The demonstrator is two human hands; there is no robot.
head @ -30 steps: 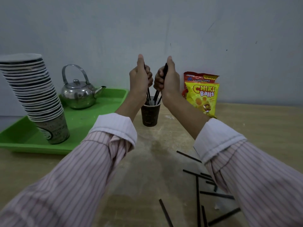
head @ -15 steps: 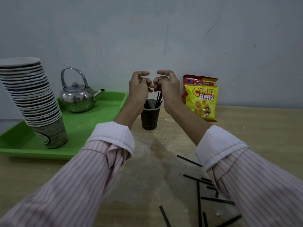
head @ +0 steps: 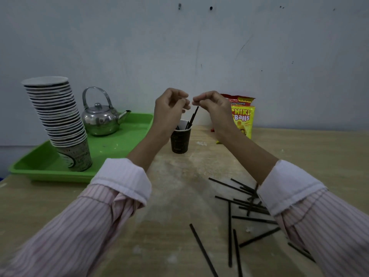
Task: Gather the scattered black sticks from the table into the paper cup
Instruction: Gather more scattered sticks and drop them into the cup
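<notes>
Hovering over the cup [head: 180, 139], both hands, left [head: 169, 108] and right [head: 211, 105], show loosely curled, empty fingers. Some sticks stand inside; most sticks [head: 245, 206] lie at 5 o'clock on the counter [head: 179, 196], uncollected.

My sleeves [head: 69, 232] pink with thin dark stripes, white cuffs [head: 127, 176]. Sticks [head: 229, 232] black. Cup [head: 179, 139] dark brown, white inside. Tray [head: 119, 140] bright green, kettle [head: 99, 120] silver, snack bag [head: 244, 120] yellow and red, table [head: 50, 200] tan wood, wall [head: 139, 47] pale grey-blue.
</notes>
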